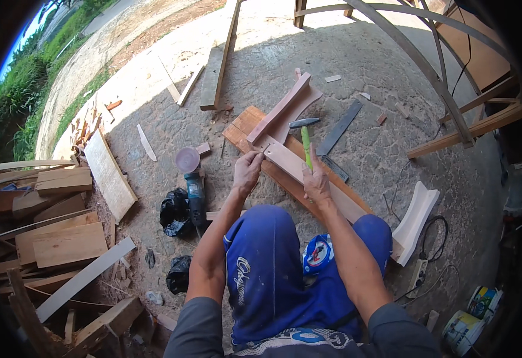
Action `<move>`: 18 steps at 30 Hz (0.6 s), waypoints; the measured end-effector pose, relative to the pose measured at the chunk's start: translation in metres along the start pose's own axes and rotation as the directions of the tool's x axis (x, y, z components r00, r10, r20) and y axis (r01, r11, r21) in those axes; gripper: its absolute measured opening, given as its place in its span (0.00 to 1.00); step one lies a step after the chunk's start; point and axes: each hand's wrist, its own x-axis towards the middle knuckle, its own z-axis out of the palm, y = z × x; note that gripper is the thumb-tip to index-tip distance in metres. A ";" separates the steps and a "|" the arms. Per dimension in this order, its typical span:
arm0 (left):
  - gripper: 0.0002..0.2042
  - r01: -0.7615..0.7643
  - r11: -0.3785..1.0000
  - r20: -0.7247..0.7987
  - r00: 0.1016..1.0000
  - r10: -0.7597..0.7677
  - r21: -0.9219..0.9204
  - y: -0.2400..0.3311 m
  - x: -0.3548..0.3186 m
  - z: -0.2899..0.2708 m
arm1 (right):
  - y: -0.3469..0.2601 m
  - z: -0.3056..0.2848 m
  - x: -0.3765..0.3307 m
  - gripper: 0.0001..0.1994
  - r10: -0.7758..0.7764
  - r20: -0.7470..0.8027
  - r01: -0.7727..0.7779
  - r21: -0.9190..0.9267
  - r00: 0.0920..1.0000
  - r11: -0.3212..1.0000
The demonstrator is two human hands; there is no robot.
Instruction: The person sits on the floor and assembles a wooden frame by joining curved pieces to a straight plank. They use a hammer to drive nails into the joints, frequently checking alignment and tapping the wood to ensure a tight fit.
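My right hand [316, 184] is wrapped round the green handle of a hammer [306, 143], its dark metal head raised over the wood. The fingertips of my left hand [248, 170] pinch a thin nail [266, 148] against the end of a pale wooden board [290, 164]. That board lies slantwise along a wider brown plank [244, 124]. At its far end, touching or close to it, sits a pale curved wooden piece [288, 110] with raised edges. The joint under my left fingertips is partly hidden.
An angle grinder [196, 194] lies left of my knees, beside black plastic bags [176, 213]. Stacked wood offcuts [70, 244] fill the left side. A second curved piece [415, 224] and a power strip [416, 279] lie at right, below a wooden frame [470, 128].
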 end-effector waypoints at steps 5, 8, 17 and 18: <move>0.09 -0.109 0.940 -0.106 0.983 0.151 0.324 0.032 0.000 0.019 | 0.020 -0.002 0.005 0.34 -0.142 -0.050 0.140 -0.046 0.989 0.989; 0.08 -0.167 0.888 -0.176 0.948 0.264 0.429 0.024 0.000 0.023 | 0.022 0.002 0.007 0.34 -0.188 -0.095 0.177 -0.109 0.978 0.978; 0.07 -0.248 0.840 -0.104 0.936 0.336 0.483 0.028 0.001 0.022 | 0.004 0.000 -0.001 0.34 -0.071 -0.045 0.069 -0.035 0.996 0.997; 0.07 -0.236 0.838 -0.089 0.944 0.318 0.491 0.030 0.003 0.022 | 0.011 0.001 0.001 0.34 -0.130 -0.064 0.125 -0.075 0.989 0.989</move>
